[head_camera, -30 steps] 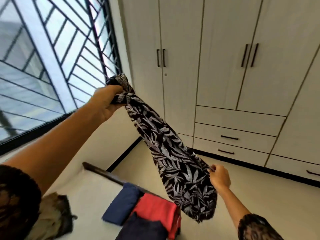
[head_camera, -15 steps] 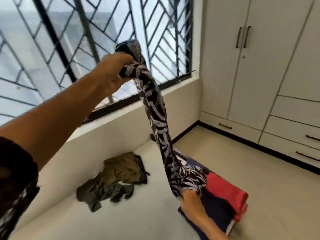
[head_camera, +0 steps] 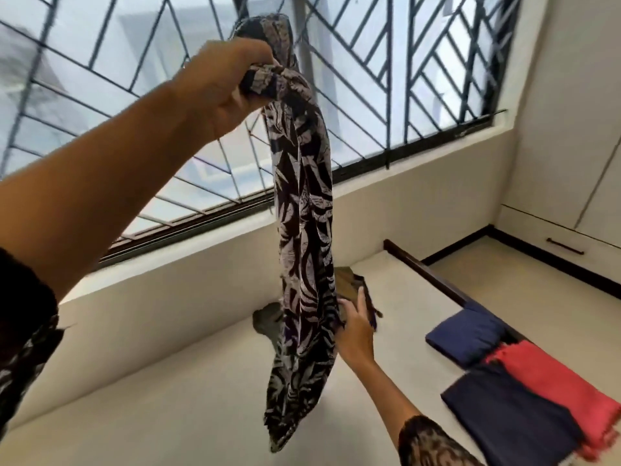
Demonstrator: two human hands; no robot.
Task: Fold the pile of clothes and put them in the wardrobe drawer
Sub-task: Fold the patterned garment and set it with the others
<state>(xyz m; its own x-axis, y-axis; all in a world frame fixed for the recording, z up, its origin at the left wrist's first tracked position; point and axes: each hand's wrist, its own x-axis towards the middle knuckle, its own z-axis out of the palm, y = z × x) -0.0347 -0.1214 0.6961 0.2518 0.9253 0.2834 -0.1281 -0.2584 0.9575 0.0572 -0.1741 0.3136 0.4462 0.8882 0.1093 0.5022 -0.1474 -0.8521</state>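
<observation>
Thin, soft printed cloth [head_camera: 304, 210] hangs limp from the left hand [head_camera: 218, 85], matt against the dark painted metal window grille [head_camera: 416, 62] behind it.

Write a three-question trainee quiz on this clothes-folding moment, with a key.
1. True or false: the left hand grips the top of the leaf-print garment.
2. What does the right hand do? A) touches the garment's lower part B) rests on the red cloth C) pulls a drawer handle
3. Fill in: beside the folded red cloth lie folded ____ blue pieces.

Key: 1 true; 2 A; 3 dark (navy).
</observation>
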